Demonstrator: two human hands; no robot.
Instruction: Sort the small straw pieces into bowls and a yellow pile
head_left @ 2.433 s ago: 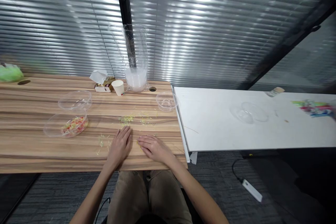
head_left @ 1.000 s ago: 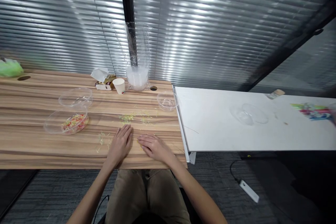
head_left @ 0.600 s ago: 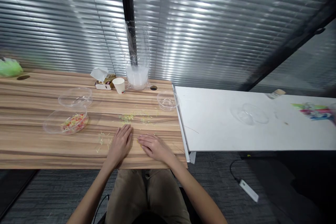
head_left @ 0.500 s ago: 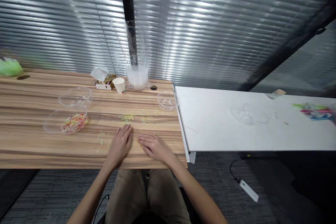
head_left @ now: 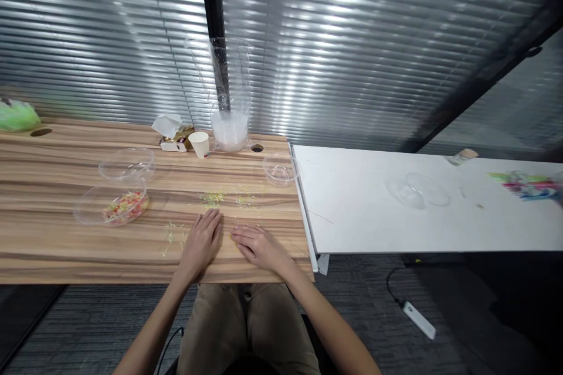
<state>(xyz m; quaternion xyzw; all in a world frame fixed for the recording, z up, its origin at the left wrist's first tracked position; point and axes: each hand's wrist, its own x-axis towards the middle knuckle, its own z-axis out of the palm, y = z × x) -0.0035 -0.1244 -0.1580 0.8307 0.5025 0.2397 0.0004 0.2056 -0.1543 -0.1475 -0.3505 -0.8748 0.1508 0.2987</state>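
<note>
My left hand lies flat on the wooden table, palm down, just in front of a pile of small yellow-green pieces. To its right my right hand also rests palm down, fingers stretched out. Neither hand shows anything held; what is under the palms is hidden. A thinner scatter of pieces lies beyond my right hand, and more pieces are left of my left hand. At the left a clear round container holds red and yellow pieces.
Behind stand a tissue box, a paper cup and a bag of clear bowls. One clear bowl sits near the right edge. A white table adjoins, with clear plastic and a colourful bundle.
</note>
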